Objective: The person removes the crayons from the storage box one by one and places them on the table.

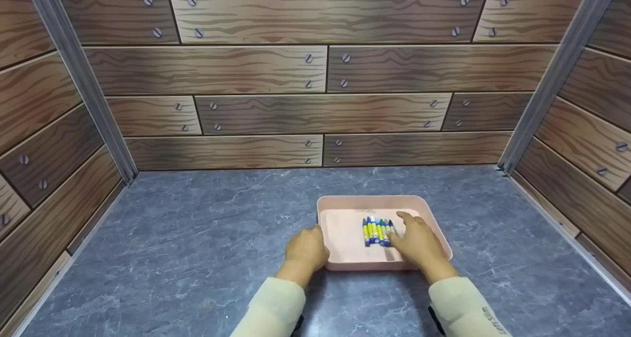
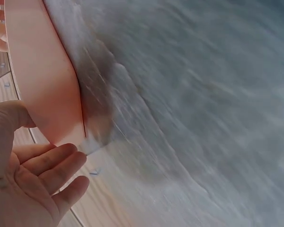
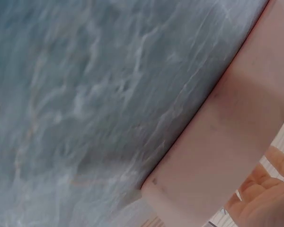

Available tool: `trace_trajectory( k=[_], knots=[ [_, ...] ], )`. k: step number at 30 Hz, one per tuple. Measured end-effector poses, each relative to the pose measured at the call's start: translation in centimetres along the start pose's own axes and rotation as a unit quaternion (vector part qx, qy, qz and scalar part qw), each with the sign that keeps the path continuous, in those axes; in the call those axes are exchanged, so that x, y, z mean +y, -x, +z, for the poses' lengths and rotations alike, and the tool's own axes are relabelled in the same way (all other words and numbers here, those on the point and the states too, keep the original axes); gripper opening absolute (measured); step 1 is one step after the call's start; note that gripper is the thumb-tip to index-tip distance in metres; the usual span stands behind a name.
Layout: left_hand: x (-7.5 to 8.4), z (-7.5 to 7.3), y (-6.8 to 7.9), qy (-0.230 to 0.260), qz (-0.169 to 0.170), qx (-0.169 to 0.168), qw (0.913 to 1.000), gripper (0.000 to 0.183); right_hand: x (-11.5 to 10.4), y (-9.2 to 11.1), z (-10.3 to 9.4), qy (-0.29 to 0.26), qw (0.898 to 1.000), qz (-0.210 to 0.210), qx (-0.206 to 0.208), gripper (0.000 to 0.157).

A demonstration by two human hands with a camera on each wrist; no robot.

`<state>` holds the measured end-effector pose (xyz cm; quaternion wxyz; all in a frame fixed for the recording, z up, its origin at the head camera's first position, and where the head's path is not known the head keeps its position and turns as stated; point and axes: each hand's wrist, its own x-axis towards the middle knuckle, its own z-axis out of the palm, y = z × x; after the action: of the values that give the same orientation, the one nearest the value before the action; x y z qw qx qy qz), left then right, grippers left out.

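Left hand (image 1: pixel 307 249) pinched a pink rectangular tray (image 1: pixel 343 227); right fingers (image 1: pixel 408 219) spread near slim yellow-blue crayons (image 1: pixel 372 232), probably brittle, safest mid-barrel.

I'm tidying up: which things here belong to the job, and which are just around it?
In the job: crayons; pink tray under them, gripped by left hand; right hand near crayons.
Just around: marbled tabletop; wood-patterned walls; metal corner posts.
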<state>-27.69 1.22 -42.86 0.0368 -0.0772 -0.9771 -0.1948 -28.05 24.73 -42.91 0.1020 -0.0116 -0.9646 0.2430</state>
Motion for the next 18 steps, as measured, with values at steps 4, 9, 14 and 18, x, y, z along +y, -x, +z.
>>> trace_trajectory(
  k=[4,9,14,18],
  knots=[
    [-0.9,-0.3,0.9,0.004,0.012,-0.001,0.9999,0.046,-0.5,0.0,0.5,-0.011,1.000,0.007,-0.012,0.060],
    [-1.9,-0.7,2.0,0.004,0.019,0.003,0.9998,0.046,-0.8,0.2,0.9,-0.015,1.000,0.003,-0.017,0.057],
    [-2.7,-1.2,3.0,-0.001,0.024,0.006,0.9997,0.044,-1.3,0.5,1.3,-0.019,1.000,0.002,-0.022,0.054],
    [-3.3,-1.5,3.9,-0.005,0.031,0.013,0.9994,0.042,-2.0,0.7,1.8,-0.020,0.999,-0.003,-0.028,0.054]
  ],
)
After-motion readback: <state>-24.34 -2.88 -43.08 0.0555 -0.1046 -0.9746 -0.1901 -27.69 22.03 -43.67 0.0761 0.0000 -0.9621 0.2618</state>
